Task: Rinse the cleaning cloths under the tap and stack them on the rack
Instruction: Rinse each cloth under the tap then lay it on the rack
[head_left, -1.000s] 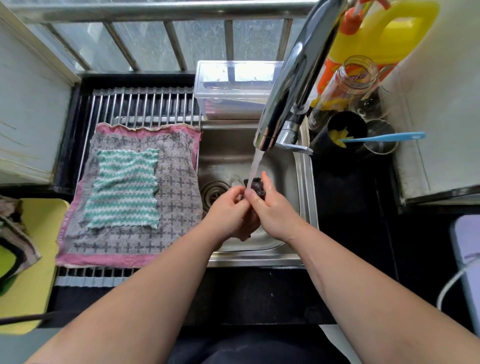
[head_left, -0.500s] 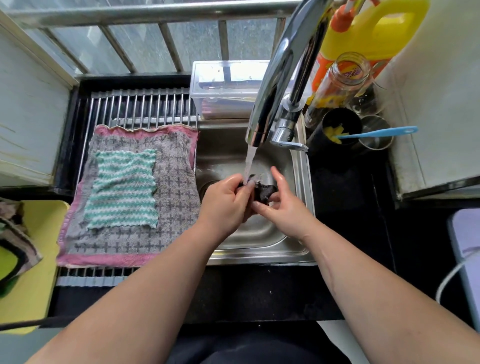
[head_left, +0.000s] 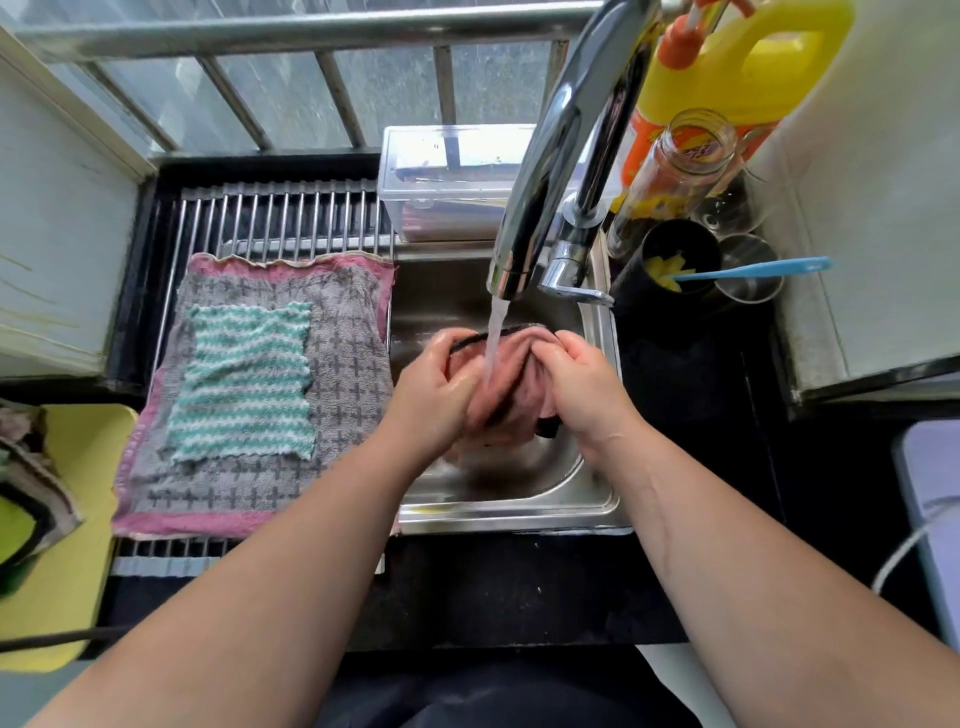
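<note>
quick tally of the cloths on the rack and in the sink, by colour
grey cloth with pink border: 1, flat on the rack
green-and-white striped cloth: 1, lying on the grey one
pink cloth with dark edge: 1, gripped by the left hand and right hand under the running tap
total: 3
</note>
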